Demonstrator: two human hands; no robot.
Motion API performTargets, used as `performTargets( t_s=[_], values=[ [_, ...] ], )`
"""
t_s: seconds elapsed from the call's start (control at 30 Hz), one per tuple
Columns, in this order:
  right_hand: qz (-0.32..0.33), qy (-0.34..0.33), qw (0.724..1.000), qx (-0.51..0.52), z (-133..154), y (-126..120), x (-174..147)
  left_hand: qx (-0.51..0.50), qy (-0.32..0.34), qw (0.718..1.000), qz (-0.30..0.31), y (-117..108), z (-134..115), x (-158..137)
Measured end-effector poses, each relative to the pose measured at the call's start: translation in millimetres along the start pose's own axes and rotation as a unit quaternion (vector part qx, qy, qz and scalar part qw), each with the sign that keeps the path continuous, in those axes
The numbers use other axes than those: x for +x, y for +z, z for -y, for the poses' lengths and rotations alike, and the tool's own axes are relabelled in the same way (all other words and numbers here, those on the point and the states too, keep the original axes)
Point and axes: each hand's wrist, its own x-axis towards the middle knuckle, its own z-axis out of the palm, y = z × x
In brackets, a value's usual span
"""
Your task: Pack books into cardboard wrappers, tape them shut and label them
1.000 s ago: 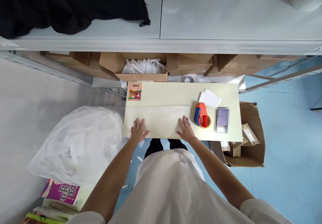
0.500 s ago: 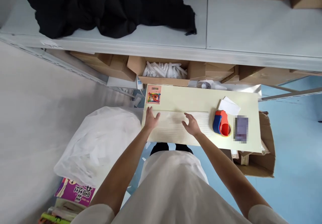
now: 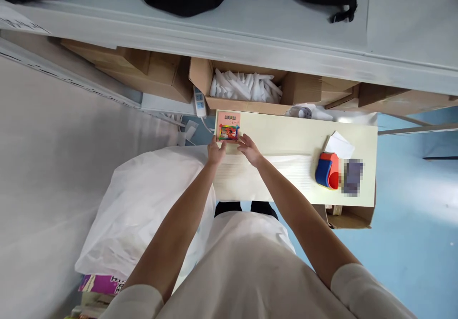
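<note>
A small pink booklet or card (image 3: 229, 118) with a rainbow-framed picture lies at the far left corner of the cream tabletop (image 3: 279, 130). My left hand (image 3: 216, 152) is at its near left corner, thumb and fingers apart. At the near right corner is my right hand (image 3: 251, 151), its fingers stretched toward the edge. Both hands seem to touch the booklet or come very near it; neither visibly grips it. A thin white sheet with faint stripes (image 3: 286, 171) lies nearer me, partly under my right forearm.
A red and blue tape dispenser (image 3: 327, 171), white paper slips (image 3: 339, 144) and a blurred dark rectangle (image 3: 352, 178) are on the right. An open carton (image 3: 246, 105) of white wrapped pieces stands behind the table. A big white plastic bag (image 3: 150, 204) bulges at left.
Both hands have moved away from me, from above the striped sheet to the pink booklet's near corners. My right hand has also come left. The view has shifted.
</note>
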Motion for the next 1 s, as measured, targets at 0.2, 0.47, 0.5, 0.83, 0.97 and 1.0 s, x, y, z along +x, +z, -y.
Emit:
performTargets(
  t_s=[0.2,0.47,0.5,0.83,0.97,1.0],
  values=[
    [-0.006,-0.008,1.000,-0.002,8,15,1,-0.068,-0.033,0.997,-0.019,0,5,5],
    [-0.076,-0.080,0.992,-0.062,20,-6,-23,-0.147,-0.026,0.989,0.010,-11,-21,-17],
    [-0.073,-0.091,0.992,-0.043,21,-13,-31,-0.165,-0.018,0.986,0.016,-11,-28,-26],
    [-0.121,-0.109,0.986,-0.034,-38,-147,-142,-0.160,0.025,0.971,0.174,62,-68,-158],
    [-0.169,-0.104,0.978,-0.067,-71,-194,-170,-0.135,0.042,0.963,0.229,111,-79,-193],
    [-0.175,-0.107,0.976,-0.077,-76,-203,-174,-0.131,0.048,0.961,0.238,121,-83,-199]
  ],
)
